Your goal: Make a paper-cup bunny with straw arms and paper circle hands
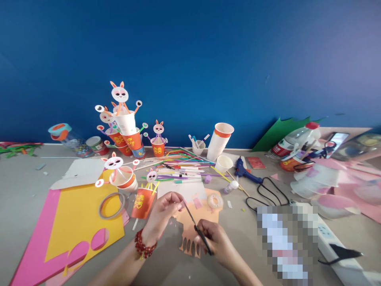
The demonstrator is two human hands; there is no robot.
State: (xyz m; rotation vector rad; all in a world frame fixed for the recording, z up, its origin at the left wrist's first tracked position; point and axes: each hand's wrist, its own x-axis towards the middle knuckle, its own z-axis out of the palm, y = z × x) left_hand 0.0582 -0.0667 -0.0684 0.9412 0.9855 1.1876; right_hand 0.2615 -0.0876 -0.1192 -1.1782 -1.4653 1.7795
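Observation:
My left hand, with a red bead bracelet on the wrist, pinches a small piece of paper at its fingertips. My right hand is closed round a pair of scissors, whose blades point up toward the left hand's fingers. Under both hands lies an orange paper sheet with several ear-shaped holes cut near its lower edge. A roll of clear tape rests on that sheet. An orange paper cup with a bunny head stands just left of my left hand.
Yellow and pink sheets with a tape ring lie at left. Bunny cups stand by the blue wall, with white stacked cups, straws and markers. A blue glue gun, a power strip and pink clutter lie at right.

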